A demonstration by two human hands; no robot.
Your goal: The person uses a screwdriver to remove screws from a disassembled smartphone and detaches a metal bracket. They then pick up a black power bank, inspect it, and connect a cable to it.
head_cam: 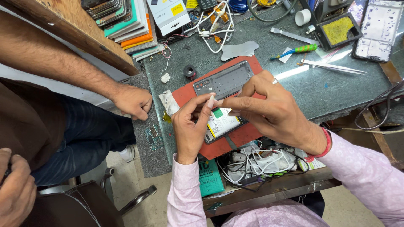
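Opened smartphone point(222, 122), flat on the red mat point(235, 138) under both sets of fingertips, looks light, rigid and fragile, best gripped by its frame edges, while left hand point(191, 126) and right hand point(269, 110) pinch something tiny above its battery point(223, 123).

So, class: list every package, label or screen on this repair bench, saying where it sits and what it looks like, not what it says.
White box: top edge, rectangular, with a yellow sticker.
Stack of flat packs: top left, teal, orange and grey edges.
Battery label: in the opened phone under both hands, white and yellow with a green square.
Teal box: near edge, below the left hand.
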